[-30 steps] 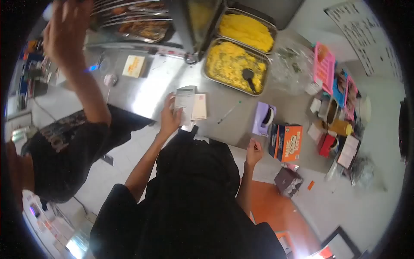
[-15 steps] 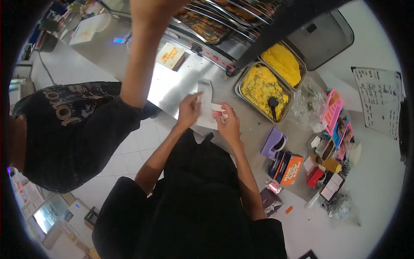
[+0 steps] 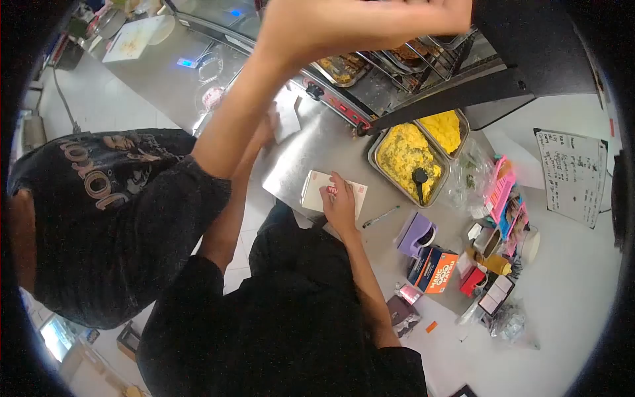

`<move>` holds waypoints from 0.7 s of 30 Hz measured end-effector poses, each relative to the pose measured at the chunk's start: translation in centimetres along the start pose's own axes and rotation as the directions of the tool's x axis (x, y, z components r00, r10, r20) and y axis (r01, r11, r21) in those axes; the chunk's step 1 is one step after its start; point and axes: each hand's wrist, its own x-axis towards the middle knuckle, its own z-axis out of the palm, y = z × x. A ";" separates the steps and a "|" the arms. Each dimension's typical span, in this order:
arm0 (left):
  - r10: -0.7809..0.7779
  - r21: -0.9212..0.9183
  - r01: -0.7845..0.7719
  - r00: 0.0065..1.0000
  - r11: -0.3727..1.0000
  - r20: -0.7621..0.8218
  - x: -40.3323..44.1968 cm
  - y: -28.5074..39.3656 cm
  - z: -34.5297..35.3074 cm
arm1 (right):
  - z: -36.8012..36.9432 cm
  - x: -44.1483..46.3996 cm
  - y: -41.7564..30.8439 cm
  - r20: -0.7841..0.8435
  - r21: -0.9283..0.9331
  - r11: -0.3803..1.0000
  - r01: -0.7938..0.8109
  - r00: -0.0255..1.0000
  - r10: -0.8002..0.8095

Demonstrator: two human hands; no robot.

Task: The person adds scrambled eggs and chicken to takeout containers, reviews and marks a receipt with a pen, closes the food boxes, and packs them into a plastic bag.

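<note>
My right hand [image 3: 340, 210] lies over a small closed white paper food box [image 3: 316, 192] with red print, its fingers bent on the lid. The box sits at the counter's front edge. My left hand [image 3: 266, 129] is farther forward and to the left, partly hidden behind a co-worker's forearm [image 3: 241, 126]. It is beside a pale, plain-looking paper piece or box [image 3: 287, 114] on the metal counter; its fingers are blurred and covered. The co-worker's raised hand [image 3: 370, 26] passes in front of the warming cabinet [image 3: 340, 109].
Metal trays of yellow food [image 3: 407, 155] stand to the right, one with a black spoon [image 3: 420, 182]. A pen [image 3: 381, 216], purple tape dispenser [image 3: 417, 235] and orange-black box [image 3: 433, 270] lie nearer. The co-worker's body [image 3: 112, 218] is close on my left.
The box's raised lid is now down. My left hand has left it and moved forward-left. The co-worker's arm has swung right across the cabinet, and my view has shifted.
</note>
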 end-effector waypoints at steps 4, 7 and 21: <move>-0.115 -0.467 0.098 0.993 0.879 -0.008 -5.7 1.1 0.8 | 0.7 1.2 -1.0 -0.018 0.040 0.999 -0.025 0.999 0.026; -0.009 -0.350 -0.077 0.971 0.934 -0.237 -7.8 0.1 -0.7 | 0.8 1.6 -2.1 -0.042 0.121 0.988 -0.095 0.994 0.101; -0.027 -0.462 0.108 0.983 0.880 0.180 -7.7 0.8 2.1 | 12.7 15.4 1.4 -0.163 0.341 0.872 -0.351 0.892 0.422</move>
